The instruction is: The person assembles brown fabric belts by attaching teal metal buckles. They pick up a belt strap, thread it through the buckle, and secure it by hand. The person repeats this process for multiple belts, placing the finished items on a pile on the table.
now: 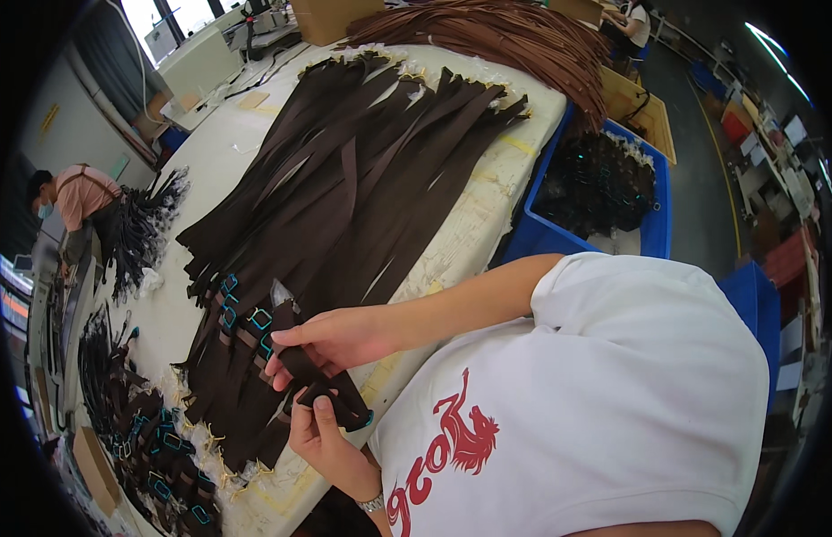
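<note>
My right hand (331, 342) reaches in from the right, its thumb and fingers closed round a dark brown flat strap (300, 365). Lower down, my left hand (329, 443), with a watch at the wrist, pinches a folded part of the strap. A teal-edged piece shows at the strap's bend beside the left hand. Under and beyond both hands lies a wide spread of similar dark brown straps (344, 179), some ends tied with yellow. Several teal-edged rectangular buckles (261, 319) sit on straps just left of my right hand.
The straps cover much of a white-topped table (215, 192). More buckled straps (161, 447) pile at lower left. A blue crate (532, 228) of dark straps stands beyond my right arm; brown strips (488, 36) heap at the far end. A co-worker (85, 201) bends over at left.
</note>
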Action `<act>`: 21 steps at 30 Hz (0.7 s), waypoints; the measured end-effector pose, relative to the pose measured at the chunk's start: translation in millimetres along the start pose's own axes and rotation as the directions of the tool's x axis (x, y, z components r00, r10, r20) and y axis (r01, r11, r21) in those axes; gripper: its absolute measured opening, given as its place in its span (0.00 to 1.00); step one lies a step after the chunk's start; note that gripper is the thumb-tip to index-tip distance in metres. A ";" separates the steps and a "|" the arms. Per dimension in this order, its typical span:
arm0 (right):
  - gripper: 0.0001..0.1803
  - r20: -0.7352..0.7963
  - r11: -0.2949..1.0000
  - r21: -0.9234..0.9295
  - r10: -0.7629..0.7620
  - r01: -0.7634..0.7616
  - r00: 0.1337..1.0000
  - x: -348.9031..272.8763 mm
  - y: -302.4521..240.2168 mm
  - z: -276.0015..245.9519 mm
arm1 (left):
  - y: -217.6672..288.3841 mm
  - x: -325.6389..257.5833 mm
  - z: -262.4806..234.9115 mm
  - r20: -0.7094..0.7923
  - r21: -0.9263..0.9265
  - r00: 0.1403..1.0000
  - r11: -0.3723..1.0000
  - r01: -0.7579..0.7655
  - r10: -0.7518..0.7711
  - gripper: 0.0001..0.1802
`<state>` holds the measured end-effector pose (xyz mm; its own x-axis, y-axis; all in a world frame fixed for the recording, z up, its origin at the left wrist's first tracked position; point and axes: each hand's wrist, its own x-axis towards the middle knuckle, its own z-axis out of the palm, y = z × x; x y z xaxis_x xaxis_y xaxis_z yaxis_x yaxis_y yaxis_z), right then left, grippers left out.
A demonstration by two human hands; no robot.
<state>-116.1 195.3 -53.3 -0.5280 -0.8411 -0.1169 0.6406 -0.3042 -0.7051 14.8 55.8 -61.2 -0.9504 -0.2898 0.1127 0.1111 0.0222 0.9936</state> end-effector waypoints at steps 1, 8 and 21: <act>0.28 -0.041 0.997 -0.062 -0.044 0.041 0.998 5.0 5.4 -4.7 | -0.9 -0.8 -2.4 0.038 -0.004 0.999 1.000 0.030 -0.030 0.12; 0.21 0.033 0.975 -0.208 -0.074 0.079 0.997 17.2 12.4 4.4 | -13.5 -5.0 -19.1 0.090 -0.048 0.993 0.996 0.076 -0.071 0.10; 0.15 0.290 0.777 -0.522 -0.226 0.352 0.930 20.1 6.7 3.2 | -1.0 21.3 -41.0 0.069 -0.181 0.996 0.982 -0.047 0.061 0.14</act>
<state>-120.6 175.0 -58.1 -0.4741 -0.8430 0.2540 0.0209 -0.2992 -0.9539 6.4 10.4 -60.2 -0.9597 -0.2211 0.1732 0.2066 -0.1380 0.9687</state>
